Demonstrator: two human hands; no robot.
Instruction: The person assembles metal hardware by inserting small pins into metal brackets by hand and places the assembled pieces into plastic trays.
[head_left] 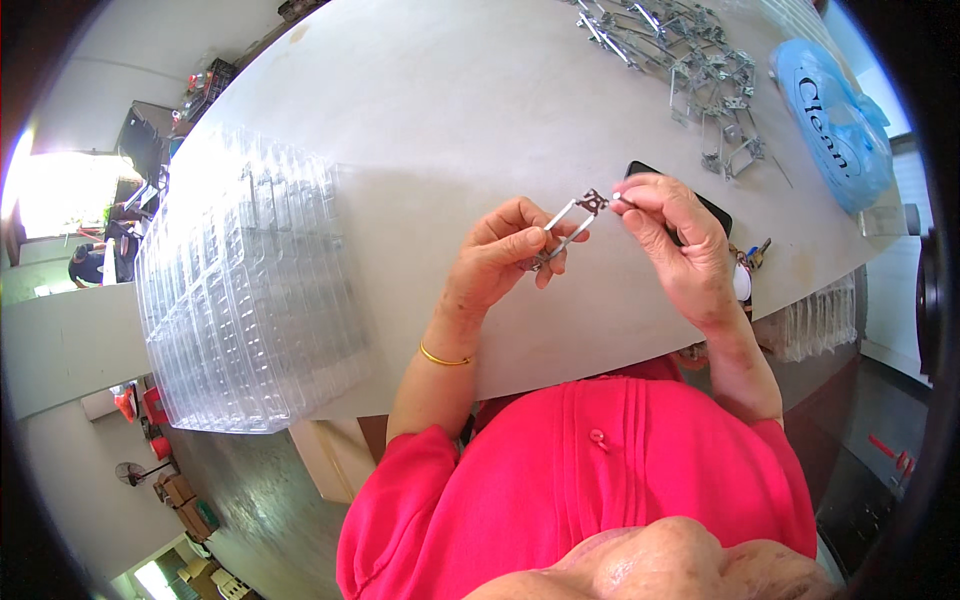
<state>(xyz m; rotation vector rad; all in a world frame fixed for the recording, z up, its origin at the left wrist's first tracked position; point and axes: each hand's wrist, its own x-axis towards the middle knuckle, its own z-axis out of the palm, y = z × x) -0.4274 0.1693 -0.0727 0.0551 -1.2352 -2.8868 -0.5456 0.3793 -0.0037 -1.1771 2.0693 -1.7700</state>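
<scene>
Above the table's middle, my left hand (492, 258) pinches a small metal frame (566, 222) between thumb and fingers. Two slim silvery bars form its sides, and a dark pierced plate sits at its upper end; my fingers partly cover the lower end. Close to that plate, my right hand (690, 250) is closed, thumb against fingertips, on a small pale-tipped piece (617, 197). The piece is too small to name, and a short gap separates it from the frame. Under my right hand lies a black phone (714, 213), partly hidden.
Similar metal frames (690, 62) lie heaped at the far right, beside a blue plastic bag (830, 125). Stacked clear plastic trays (250, 290) fill the table's left side. Keys (760, 252) lie near the right edge. More clear trays (822, 318) stand beyond that edge.
</scene>
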